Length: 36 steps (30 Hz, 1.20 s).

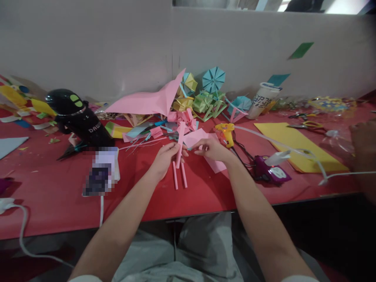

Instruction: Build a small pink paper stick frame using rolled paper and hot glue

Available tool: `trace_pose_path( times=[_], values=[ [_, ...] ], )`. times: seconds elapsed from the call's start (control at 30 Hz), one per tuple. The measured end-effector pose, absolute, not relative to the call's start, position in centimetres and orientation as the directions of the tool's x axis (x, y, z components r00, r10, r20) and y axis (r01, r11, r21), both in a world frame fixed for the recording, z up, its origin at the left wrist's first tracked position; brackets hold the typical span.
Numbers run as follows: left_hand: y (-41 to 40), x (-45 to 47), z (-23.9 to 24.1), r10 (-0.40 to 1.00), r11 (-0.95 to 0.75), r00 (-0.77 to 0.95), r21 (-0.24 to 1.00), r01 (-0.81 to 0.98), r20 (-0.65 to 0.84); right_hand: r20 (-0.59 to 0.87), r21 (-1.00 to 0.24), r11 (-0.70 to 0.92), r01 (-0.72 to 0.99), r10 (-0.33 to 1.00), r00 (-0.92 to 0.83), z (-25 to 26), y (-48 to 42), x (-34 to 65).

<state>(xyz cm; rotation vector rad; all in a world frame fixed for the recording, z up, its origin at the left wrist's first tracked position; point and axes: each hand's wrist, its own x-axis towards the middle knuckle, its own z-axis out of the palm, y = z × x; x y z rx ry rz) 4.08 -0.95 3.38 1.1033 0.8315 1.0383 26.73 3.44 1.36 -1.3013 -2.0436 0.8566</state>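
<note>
My left hand (164, 159) is closed on a folded pink paper strip (181, 136), which stands up at a slant between thumb and fingers. Just to its right, my right hand (215, 149) has its fingers pinched together; a bit of pink shows at the tips, too small to name. Two thin pink paper sticks (184, 176) lie side by side on the red table (202, 199) just below the strip. Beneath my right hand are pink paper pieces (216, 165).
A yellow glue gun (226, 133) and a purple power block (272, 172) with cords lie right. Behind are folded paper umbrellas (214, 80), a pink sheet (143, 102) and a paper cup (263, 101). Left stand a black bottle (88, 121) and phone (101, 172). Another person's arm (364, 156) is far right.
</note>
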Motion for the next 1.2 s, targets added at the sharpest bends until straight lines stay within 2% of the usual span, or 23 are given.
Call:
trace_pose_path(
  times=[0.1,0.2,0.37,0.47,0.67,0.9,1.2],
  values=[
    [-0.8,4.1,3.5,0.967,0.081,0.252,0.98,-0.184,-0.033,0.1,-0.706,0.278,0.651,0.949,-0.298,0.6,3.8,27.0],
    [-0.7,4.1,3.6,0.988,0.011,0.157,0.998,-0.067,-0.001,0.11,-0.697,0.276,0.662,0.953,-0.282,0.2,3.9,26.7],
    [-0.5,3.9,2.9,0.979,-0.206,0.048,0.942,0.266,0.201,0.05,-0.704,0.238,0.669,0.956,-0.288,0.2,3.6,25.9],
    [-0.4,3.8,2.5,0.965,-0.257,0.049,0.889,0.379,0.258,0.047,-0.673,0.246,0.698,0.956,-0.291,0.6,3.3,25.6],
    [-0.4,3.7,2.5,0.966,-0.256,0.085,0.88,0.401,0.242,0.051,-0.649,0.298,0.7,0.935,-0.351,0.8,3.2,25.6],
    [-0.5,3.8,2.5,0.97,-0.241,0.119,0.888,0.392,0.211,0.209,-0.672,0.362,0.646,0.93,-0.303,0.7,3.9,26.4],
    [-0.6,3.6,2.7,0.967,-0.253,0.145,0.87,0.423,0.211,0.143,-0.656,0.27,0.704,0.961,-0.235,1.3,3.2,26.0]
  ],
)
